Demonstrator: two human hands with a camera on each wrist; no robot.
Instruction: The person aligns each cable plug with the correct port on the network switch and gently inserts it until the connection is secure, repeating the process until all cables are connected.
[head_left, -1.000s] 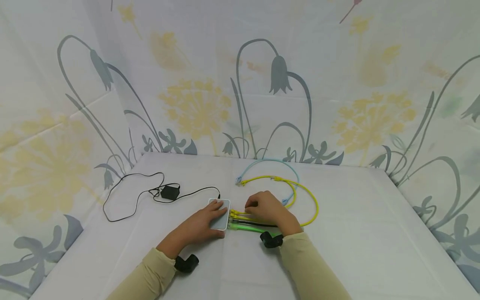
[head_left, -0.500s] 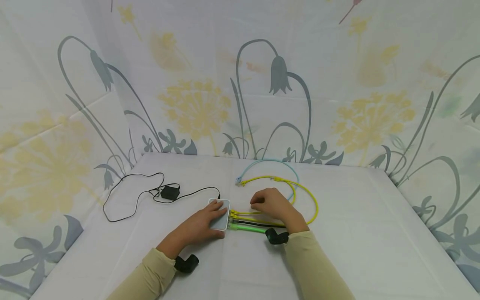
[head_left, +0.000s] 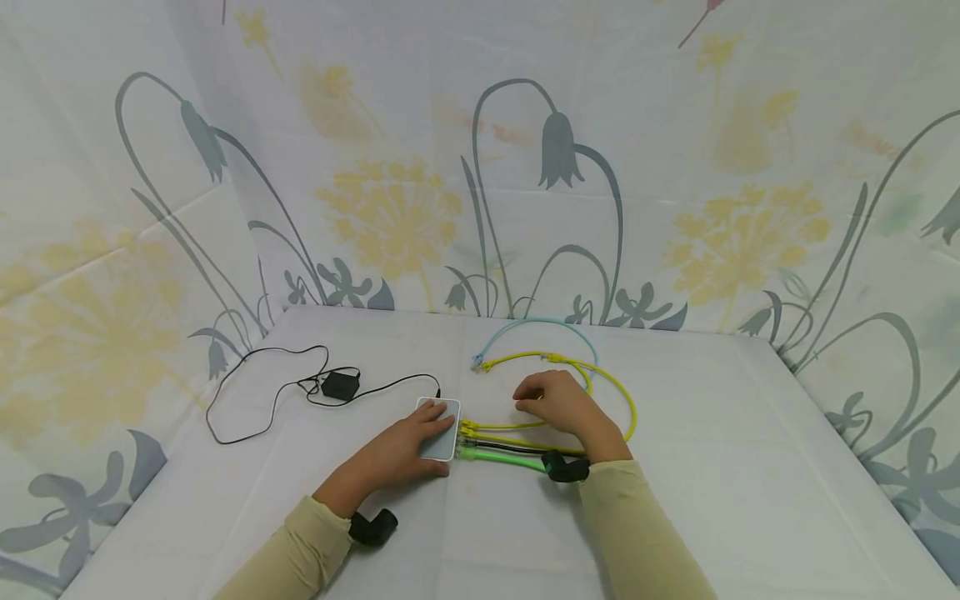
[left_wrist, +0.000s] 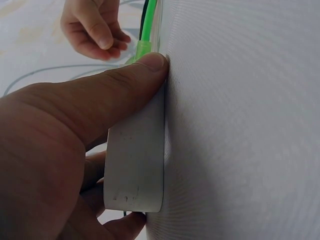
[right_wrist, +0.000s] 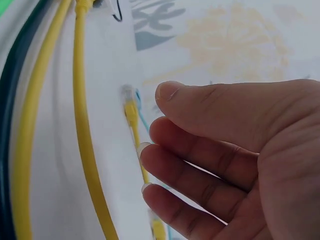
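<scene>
My left hand [head_left: 401,450] lies across a flat white network switch [head_left: 438,448] with a grey top. In the left wrist view its thumb presses one side of the casing, while fingers reach round another side. Two yellow network cables [head_left: 502,427], a black cable [head_left: 502,447] and a green cable [head_left: 498,457] run from the switch's right side. Above these cables hovers my right hand [head_left: 558,406], fingers loosely bent and holding nothing. In the right wrist view, the clear plug [right_wrist: 128,94] of a yellow cable lies beyond the fingertips.
A light blue cable [head_left: 540,320] arcs behind the yellow cables' loose ends; part of it is hidden by the right hand. To the left a black power adapter [head_left: 341,384] lies among its looped cord, which joins the switch at the back. Patterned cloth walls enclose the white table [head_left: 735,433].
My right hand has moved right and slightly away from me, leaving the plugged ends and uncovering more of the cables. My left hand has stayed on the switch.
</scene>
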